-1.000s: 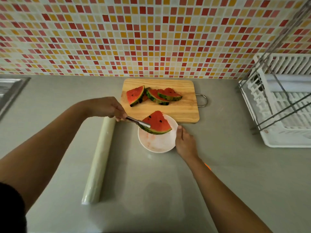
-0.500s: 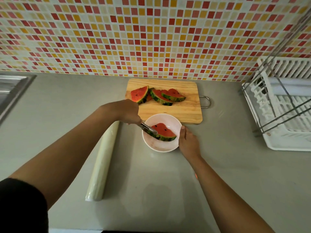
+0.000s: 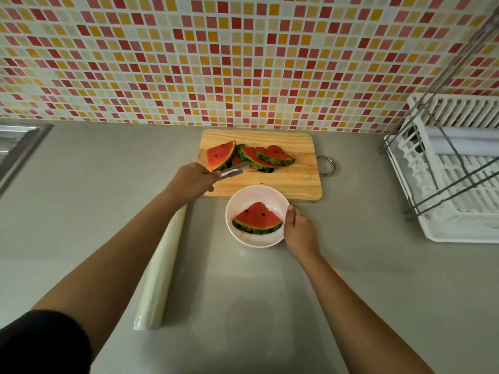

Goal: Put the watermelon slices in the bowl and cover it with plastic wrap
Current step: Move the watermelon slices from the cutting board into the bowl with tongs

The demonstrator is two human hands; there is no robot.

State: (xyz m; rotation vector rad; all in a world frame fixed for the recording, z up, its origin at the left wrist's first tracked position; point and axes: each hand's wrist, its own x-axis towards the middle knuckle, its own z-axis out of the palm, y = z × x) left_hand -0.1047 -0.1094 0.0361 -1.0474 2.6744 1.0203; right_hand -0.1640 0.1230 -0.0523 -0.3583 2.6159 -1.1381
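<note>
The left hand (image 3: 193,182) grips metal tongs (image 3: 232,171), whose tips reach over the board (image 3: 297,182) to the three slices (image 3: 253,156) lying along its far edge; I cannot tell whether they touch. One slice (image 3: 258,218) lies flat in the white bowl (image 3: 256,241), which stands just off the board's near edge. The right hand (image 3: 299,233) holds the bowl's right side, thumb on the rim. The wrap roll (image 3: 162,268) lies on the tabletop (image 3: 351,292) left of the bowl. A white rack (image 3: 459,184) stands at the right edge.
</note>
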